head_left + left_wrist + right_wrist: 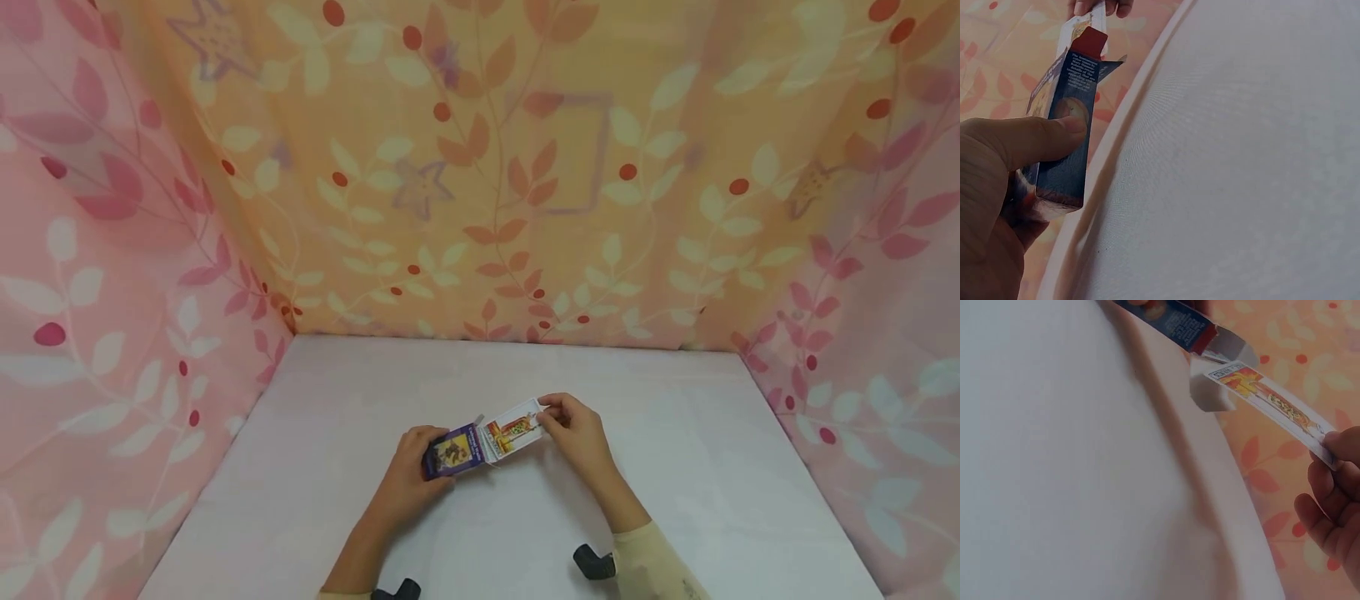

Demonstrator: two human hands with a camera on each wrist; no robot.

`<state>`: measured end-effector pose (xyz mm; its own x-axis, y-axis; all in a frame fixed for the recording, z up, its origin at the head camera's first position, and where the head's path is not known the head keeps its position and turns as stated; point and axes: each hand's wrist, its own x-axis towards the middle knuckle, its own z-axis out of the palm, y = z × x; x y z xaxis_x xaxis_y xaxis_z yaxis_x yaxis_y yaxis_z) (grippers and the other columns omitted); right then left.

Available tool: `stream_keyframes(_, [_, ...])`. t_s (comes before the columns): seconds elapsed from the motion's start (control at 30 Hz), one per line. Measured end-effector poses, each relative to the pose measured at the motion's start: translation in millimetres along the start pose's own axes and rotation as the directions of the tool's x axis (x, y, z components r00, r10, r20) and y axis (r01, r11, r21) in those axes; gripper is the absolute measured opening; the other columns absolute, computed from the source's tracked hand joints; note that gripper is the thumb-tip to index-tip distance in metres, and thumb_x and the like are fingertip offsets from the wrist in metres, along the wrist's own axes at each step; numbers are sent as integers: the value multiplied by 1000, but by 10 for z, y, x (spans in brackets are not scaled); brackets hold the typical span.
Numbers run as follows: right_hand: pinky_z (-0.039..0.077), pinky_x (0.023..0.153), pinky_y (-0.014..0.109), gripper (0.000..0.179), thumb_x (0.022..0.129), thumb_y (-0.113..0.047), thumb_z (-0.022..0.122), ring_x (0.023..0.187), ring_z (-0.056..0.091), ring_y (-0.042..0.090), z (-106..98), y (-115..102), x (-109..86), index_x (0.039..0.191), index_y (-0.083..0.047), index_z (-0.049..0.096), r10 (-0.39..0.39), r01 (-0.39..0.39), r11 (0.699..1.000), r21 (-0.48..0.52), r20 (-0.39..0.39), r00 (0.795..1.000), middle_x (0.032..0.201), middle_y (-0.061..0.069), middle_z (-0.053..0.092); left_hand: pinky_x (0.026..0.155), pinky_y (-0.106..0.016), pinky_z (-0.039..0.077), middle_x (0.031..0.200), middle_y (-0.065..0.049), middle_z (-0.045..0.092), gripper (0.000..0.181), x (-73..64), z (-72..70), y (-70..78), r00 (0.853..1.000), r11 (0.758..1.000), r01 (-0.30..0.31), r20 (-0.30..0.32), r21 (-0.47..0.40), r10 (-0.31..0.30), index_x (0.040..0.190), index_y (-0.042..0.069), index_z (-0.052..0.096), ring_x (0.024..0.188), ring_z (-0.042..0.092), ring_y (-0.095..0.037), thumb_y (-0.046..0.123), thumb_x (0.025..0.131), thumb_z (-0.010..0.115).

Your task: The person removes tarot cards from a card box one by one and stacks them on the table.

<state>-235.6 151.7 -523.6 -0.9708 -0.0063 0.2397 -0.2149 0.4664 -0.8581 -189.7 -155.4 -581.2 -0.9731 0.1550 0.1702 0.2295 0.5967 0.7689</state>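
Observation:
My left hand (pixel 411 473) grips a small dark blue card box (pixel 454 452) printed with a picture and lettering. In the left wrist view the thumb presses on the narrow side of the box (pixel 1063 172). The box's end is undone, and its white-lined flap (pixel 1207 390) sticks out in the right wrist view. Between thumb and fingers, my right hand (pixel 583 435) pinches the far end of a white-bordered picture card (pixel 516 428). The card (pixel 1275 406) bends slightly, its near end right at the box's mouth. Both hands hold these above the table.
A white cloth covers the table (pixel 315 517). Floral curtains stand around it: an orange one (pixel 487 183) at the back, pink ones at the left (pixel 112 333) and right (pixel 862 350). Black fittings (pixel 594 562) show by the wrists.

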Motion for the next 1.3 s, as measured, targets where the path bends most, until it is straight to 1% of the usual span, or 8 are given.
stream_keyframes(0.17, [54, 70, 22, 19, 91, -12, 78, 80, 64, 14, -70, 0, 106, 110, -12, 74, -32, 32, 999, -14, 12, 999, 89, 1, 71, 114, -51, 40, 141, 6, 51, 76, 29, -27, -14, 1000, 1000, -3, -2, 4, 3, 140, 32, 55, 133, 47, -20, 19, 74, 92])
stream_keyframes(0.3, [54, 70, 21, 19, 91, -10, 77, 80, 64, 13, -130, 35, 174, 110, -12, 74, -53, 53, 998, -42, 13, 999, 88, 1, 71, 115, -53, 39, 143, 6, 50, 77, 24, -15, -26, 1000, 1000, 3, 6, 2, -3, 141, 32, 54, 135, 46, -21, 20, 75, 91])
stream_keyframes(0.4, [54, 71, 21, 19, 91, -8, 77, 80, 63, 13, -176, 58, 224, 110, -11, 74, -70, 71, 997, -43, 18, 997, 88, 2, 71, 115, -55, 39, 144, 5, 49, 78, 10, -5, -25, 1000, 1000, 7, 7, 1, -7, 142, 32, 53, 136, 46, -23, 21, 75, 91])
stream_keyframes(0.57, [54, 72, 21, 19, 94, -9, 74, 83, 63, 14, -247, 59, 334, 113, -10, 73, -87, 89, 995, -32, 77, 993, 92, 4, 71, 116, -55, 38, 143, 5, 49, 80, -1, -22, -4, 1000, 1000, 7, -10, 4, -7, 142, 31, 53, 136, 46, -23, 18, 73, 92])
stream_keyframes(0.73, [54, 71, 23, 19, 96, -10, 71, 84, 64, 16, -328, 66, 435, 114, -11, 72, -86, 95, 994, -61, 132, 987, 94, 3, 71, 115, -54, 39, 143, 4, 48, 79, 13, -27, 14, 1000, 1000, -10, -8, -3, 10, 143, 29, 53, 134, 46, -23, 19, 74, 90])
stream_keyframes(0.87, [55, 72, 25, 18, 98, -12, 69, 86, 65, 17, -362, 105, 491, 115, -12, 72, -91, 106, 991, -77, 180, 979, 97, 2, 72, 116, -54, 38, 144, 4, 49, 79, -9, -26, 18, 1000, 1000, 2, -6, 11, -2, 143, 29, 53, 135, 46, -23, 20, 74, 91])
stream_keyframes(1.1, [55, 74, 25, 17, 99, -14, 68, 86, 63, 17, -384, 194, 527, 115, -16, 72, -84, 105, 990, -89, 218, 972, 98, 0, 72, 116, -55, 38, 144, 4, 49, 78, -38, -36, 10, 1000, 1000, 5, 4, 7, -5, 143, 30, 53, 136, 45, -23, 22, 75, 91])
stream_keyframes(1.3, [55, 78, 27, 18, 99, -13, 68, 88, 63, 18, -402, 219, 610, 116, -15, 72, -79, 104, 991, -88, 252, 965, 103, 1, 72, 118, -52, 37, 141, 9, 49, 77, -28, -27, -14, 1000, 1000, 4, -3, 11, -4, 141, 32, 54, 135, 45, -18, 21, 74, 91])
